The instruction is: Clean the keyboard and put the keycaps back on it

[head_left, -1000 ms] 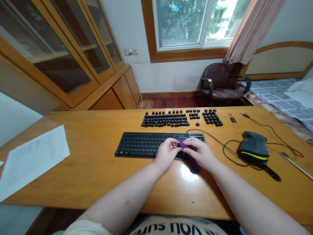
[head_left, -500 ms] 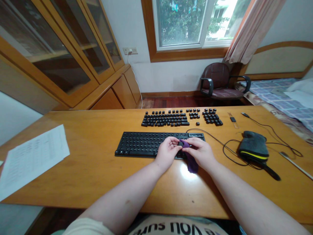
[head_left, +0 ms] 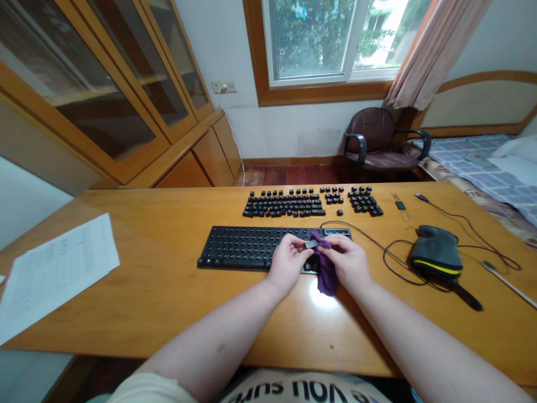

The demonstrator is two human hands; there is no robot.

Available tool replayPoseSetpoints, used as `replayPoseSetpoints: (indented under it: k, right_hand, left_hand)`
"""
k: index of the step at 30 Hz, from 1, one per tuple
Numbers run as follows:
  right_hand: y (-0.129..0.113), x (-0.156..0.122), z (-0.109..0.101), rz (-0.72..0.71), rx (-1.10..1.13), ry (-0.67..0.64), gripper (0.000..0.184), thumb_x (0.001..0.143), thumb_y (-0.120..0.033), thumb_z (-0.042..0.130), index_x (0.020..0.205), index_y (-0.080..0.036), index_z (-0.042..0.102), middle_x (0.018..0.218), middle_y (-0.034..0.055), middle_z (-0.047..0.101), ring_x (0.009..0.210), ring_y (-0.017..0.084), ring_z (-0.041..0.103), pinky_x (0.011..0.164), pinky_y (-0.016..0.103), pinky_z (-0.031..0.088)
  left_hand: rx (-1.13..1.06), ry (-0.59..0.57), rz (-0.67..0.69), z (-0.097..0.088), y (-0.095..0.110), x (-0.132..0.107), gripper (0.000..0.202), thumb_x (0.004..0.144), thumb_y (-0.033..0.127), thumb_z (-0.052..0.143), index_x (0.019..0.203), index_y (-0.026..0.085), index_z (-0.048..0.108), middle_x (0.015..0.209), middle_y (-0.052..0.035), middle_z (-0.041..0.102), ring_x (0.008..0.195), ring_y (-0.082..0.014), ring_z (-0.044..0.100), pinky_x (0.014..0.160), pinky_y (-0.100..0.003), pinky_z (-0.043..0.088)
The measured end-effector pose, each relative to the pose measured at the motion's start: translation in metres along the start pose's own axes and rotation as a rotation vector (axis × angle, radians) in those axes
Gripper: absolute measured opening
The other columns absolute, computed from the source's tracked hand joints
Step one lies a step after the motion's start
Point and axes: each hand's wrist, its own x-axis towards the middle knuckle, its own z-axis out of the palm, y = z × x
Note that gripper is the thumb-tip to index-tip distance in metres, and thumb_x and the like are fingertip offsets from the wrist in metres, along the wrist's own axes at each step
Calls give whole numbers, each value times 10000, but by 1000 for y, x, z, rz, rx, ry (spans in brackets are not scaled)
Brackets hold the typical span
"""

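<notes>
My left hand (head_left: 288, 262) is closed, pinching a small dark keycap (head_left: 311, 244) with a greyish sheen between thumb and fingers. Closed on a purple cloth (head_left: 327, 274), my right hand (head_left: 347, 258) keeps part of the fabric bunched right beside the keycap. The rest of the cloth hangs toward the desk. Both hands are over the right part of a black keyboard (head_left: 237, 246), whose key switches are mostly bare of caps. Behind it, loose black keycaps (head_left: 285, 205) lie in keyboard-like rows on the desk.
A grey pouch-like item with yellow trim (head_left: 436, 252) lies on the right, among black cable loops (head_left: 388, 254). Near it are a small wire-ended tool (head_left: 400, 205) and a white stick (head_left: 514, 288). Printed sheets (head_left: 62, 268) lie at the left of the wooden desk (head_left: 168, 313).
The keycap between my hands now shows more clearly. The purple cloth has shifted and its upper part stands higher around my right fingers. My arms stay nearly in place.
</notes>
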Motion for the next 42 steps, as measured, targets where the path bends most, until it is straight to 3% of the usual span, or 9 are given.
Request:
replayPoseSetpoints:
  k: [4, 8, 12, 18, 22, 27, 32, 37, 42]
  right_hand:
    - [1, -1, -1, -38, -50, -75, 56, 683, -228, 712, 738, -237, 719, 775, 25, 674, 783, 174, 603, 757, 328, 485]
    - [0, -2, -1, -81, -93, -46, 41, 714, -258, 686, 693, -230, 709, 729, 34, 674, 745, 181, 609, 736, 345, 495]
    - [0, -1, -3, -34, -115, -243, 64, 728, -277, 674, 727, -231, 718, 774, 43, 683, 762, 185, 620, 744, 341, 504]
    - [0, 4, -10, -85, -184, -129, 207, 847, -292, 531, 939, -227, 705, 951, 67, 666, 944, 202, 593, 880, 369, 457]
    - [0, 0, -7, -160, -200, -231, 238, 854, -276, 521, 1022, -265, 690, 986, 58, 642, 965, 194, 583, 875, 359, 462]
    - [-1, -2, -7, -219, -212, -361, 248, 850, -281, 533, 1045, -302, 685, 983, 48, 631, 947, 188, 580, 855, 359, 474]
    - [-1, 0, -10, -180, -259, -310, 238, 865, -288, 510, 998, -280, 708, 882, 53, 625, 875, 188, 585, 793, 355, 489]
    - [-2, -3, -9, -297, -256, -343, 272, 835, -264, 542, 1065, -322, 675, 965, 47, 612, 923, 194, 577, 830, 374, 483]
    - [-5, 1, -10, -217, -300, -270, 212, 837, -279, 533, 946, -281, 715, 934, 53, 627, 901, 199, 590, 822, 371, 486]
  left_hand:
    - [11, -6, 5, 0, 2, -1, 253, 629, 149, 715, 760, 166, 499, 713, 20, 593, 716, -111, 606, 717, -252, 484]
    - [4, 25, -1, -1, 3, 0, 254, 635, 162, 719, 799, 162, 526, 738, 6, 611, 754, -125, 621, 757, -276, 497]
    - [27, 94, 52, -6, 6, 4, 225, 681, 171, 683, 881, 156, 582, 870, -40, 644, 870, -145, 623, 851, -305, 484]
    - [80, 31, 81, -7, 5, 4, 227, 698, 186, 671, 916, 155, 614, 914, -51, 654, 863, -153, 627, 851, -316, 491]
    - [84, -24, 113, -5, 0, 1, 280, 677, 148, 680, 944, 171, 598, 936, -39, 627, 888, -144, 600, 821, -290, 495]
    - [-4, -70, 31, -4, 4, 0, 291, 652, 123, 684, 916, 160, 567, 890, -35, 633, 866, -139, 611, 842, -304, 485]
    - [-37, -71, -69, -3, 8, -2, 265, 650, 147, 689, 799, 176, 471, 792, 4, 613, 780, -117, 610, 783, -279, 485]
    - [-27, -43, 23, -2, 7, -4, 276, 647, 108, 658, 745, 186, 412, 741, 49, 551, 698, -74, 563, 700, -209, 455]
    - [-96, -121, -19, 0, 12, -6, 290, 683, 175, 677, 712, 186, 388, 832, -6, 624, 814, -126, 600, 767, -275, 476]
